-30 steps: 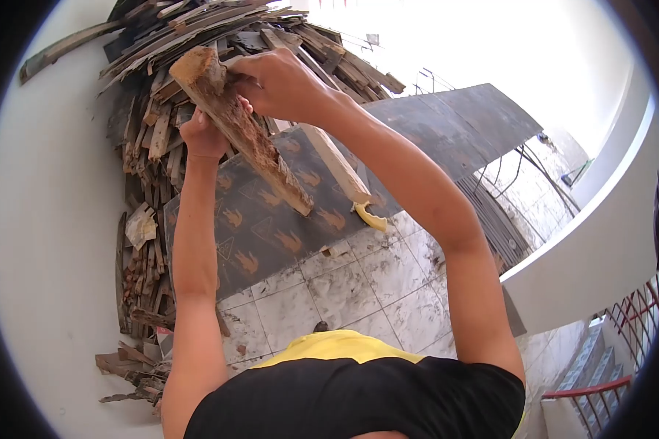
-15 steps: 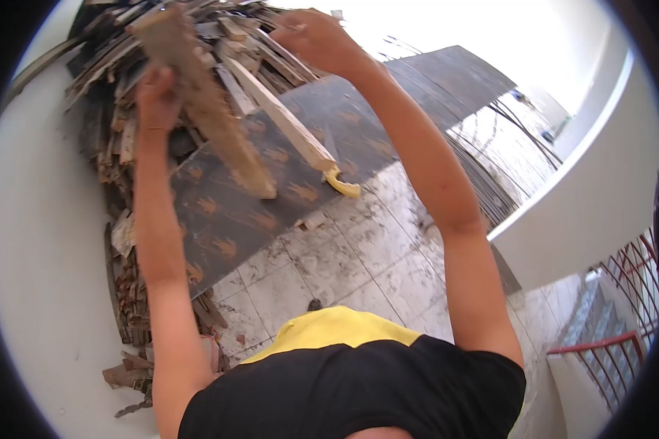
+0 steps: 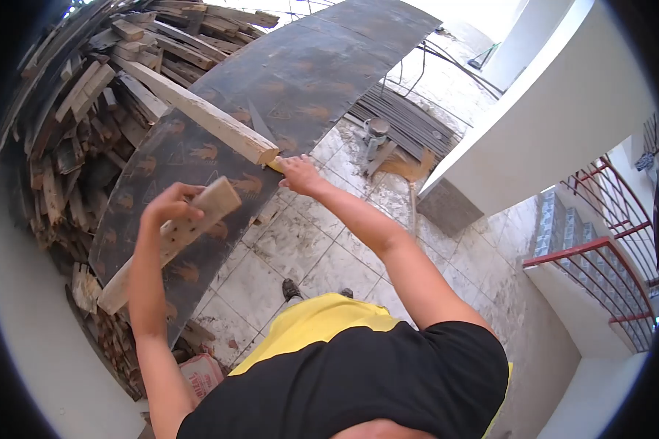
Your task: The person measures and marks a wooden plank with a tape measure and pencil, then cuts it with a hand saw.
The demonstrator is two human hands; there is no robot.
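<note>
My left hand (image 3: pixel 174 206) is wrapped round a short, worn board (image 3: pixel 170 241), which lies slanted over the dark panel (image 3: pixel 198 164). At the panel's front edge, my right hand (image 3: pixel 299 174) is closed on a yellow handle (image 3: pixel 275 165). The handle is partly covered by my fingers. A long pale beam (image 3: pixel 205 113) runs from the wood pile across the panel, its near end just beside the handle. A grey blade-like shape (image 3: pixel 259 121) shows on the panel beyond the beam.
A big pile of scrap wood (image 3: pixel 58 139) leans by the left wall. Dark rods (image 3: pixel 410 121) and a can (image 3: pixel 377 129) are on the dirty tiled floor (image 3: pixel 322 256). A low white wall (image 3: pixel 534 132) and stairs with a red railing (image 3: pixel 575 249) stand at right.
Both hands have come down from the pile. The board has swung to a new slant low over the panel. My right hand, previously away from the yellow handle, now holds it. The view has shifted.
</note>
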